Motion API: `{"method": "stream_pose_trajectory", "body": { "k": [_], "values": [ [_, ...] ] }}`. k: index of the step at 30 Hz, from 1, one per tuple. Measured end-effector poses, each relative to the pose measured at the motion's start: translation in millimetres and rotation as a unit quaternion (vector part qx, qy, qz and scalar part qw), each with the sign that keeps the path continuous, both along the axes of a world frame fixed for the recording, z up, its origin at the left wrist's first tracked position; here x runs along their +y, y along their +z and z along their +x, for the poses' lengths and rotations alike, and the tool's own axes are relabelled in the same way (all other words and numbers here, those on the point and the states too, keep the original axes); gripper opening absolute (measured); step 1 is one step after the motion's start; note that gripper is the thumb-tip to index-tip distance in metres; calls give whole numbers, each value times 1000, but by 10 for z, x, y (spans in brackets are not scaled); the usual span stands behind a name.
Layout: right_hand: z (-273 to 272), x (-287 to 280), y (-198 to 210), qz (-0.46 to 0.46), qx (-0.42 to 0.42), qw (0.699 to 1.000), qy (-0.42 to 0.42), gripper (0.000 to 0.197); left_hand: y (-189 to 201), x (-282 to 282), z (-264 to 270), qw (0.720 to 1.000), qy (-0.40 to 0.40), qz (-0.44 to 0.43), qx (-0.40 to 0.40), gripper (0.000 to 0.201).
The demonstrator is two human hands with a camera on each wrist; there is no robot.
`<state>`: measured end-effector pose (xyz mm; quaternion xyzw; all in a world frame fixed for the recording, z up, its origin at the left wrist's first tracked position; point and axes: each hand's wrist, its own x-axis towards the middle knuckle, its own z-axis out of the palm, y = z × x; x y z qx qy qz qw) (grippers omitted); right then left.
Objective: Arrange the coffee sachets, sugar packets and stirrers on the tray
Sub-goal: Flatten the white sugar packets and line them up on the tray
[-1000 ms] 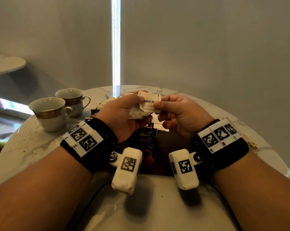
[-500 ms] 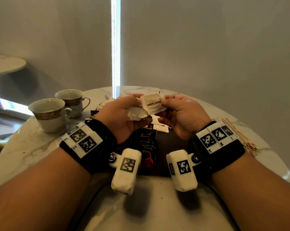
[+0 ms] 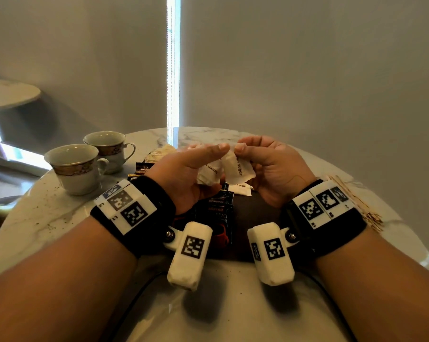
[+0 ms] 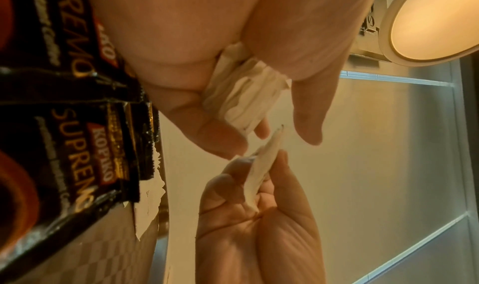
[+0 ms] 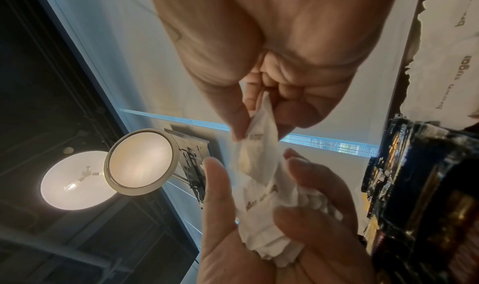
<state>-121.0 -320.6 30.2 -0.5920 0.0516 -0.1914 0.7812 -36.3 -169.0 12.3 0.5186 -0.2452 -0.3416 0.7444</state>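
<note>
I had both hands raised over the middle of the tray (image 3: pixel 255 218), working the sugar. My left hand (image 3: pixel 184 176) cupped a bunch of white sugar packets (image 3: pixel 208 174) in the palm, fingers curled round them. My right hand (image 3: pixel 275 169) pinched a single sugar packet (image 3: pixel 235 166) by its top edge between thumb and fingertips, just beside the bunch and touching it as far as the right wrist view showed. I judged I was drawing one packet off the bunch to lay it down.

On the dark tray below, the black coffee sachets (image 3: pixel 218 213) lay overlapped at the left side, and one sugar packet (image 3: pixel 240 190) lay flat at the far edge, right of them. More dark sachets (image 3: pixel 142 169) sat off the tray to the far left, near the two cups (image 3: pixel 75 169), on the marble table (image 3: pixel 48 213). The wooden stirrers (image 3: pixel 356 201) lay in a loose heap on the table to the right, not on the tray.

So I reckoned the task was partly done: some sachets placed, the sugar barely begun, the stirrers untouched.
</note>
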Motion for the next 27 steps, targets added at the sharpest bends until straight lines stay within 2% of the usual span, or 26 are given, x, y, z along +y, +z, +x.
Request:
{"method": "stream_pose_trajectory", "body": {
  "k": [1, 4, 6, 8, 11, 15, 19, 23, 27],
  "values": [
    [0, 15, 0, -5, 0, 1000, 2, 31, -2, -2, -7, 1000, 6, 12, -17, 68],
    [4, 32, -13, -15, -5, 1000, 1, 42, 3, -15, -16, 998, 52, 24, -26, 39],
    [-3, 35, -12, -33, 3, 999, 12, 47, 15, -21, -12, 996, 85, 5, -18, 22],
    [-12, 47, -21, -84, 34, 996, 13, 44, 28, -22, -6, 994, 107, -18, -8, 11],
    [-3, 39, -49, -112, 56, 992, -17, 24, 27, -23, -1, 993, 111, -33, 15, 15],
    [2, 16, -55, -103, 53, 993, -32, 25, 12, -12, -5, 996, 87, -23, 7, 43],
    [13, 12, -61, -89, 46, 995, -19, 11, 23, -14, -8, 994, 107, -27, 19, 17],
    [19, -18, -47, -73, 32, 997, -14, 11, 38, -7, -33, 993, 108, -33, 32, 17],
    [11, -190, 29, -64, 0, 996, -61, 5, 69, -2, -33, 991, 119, -46, 50, 15]
  ]
}}
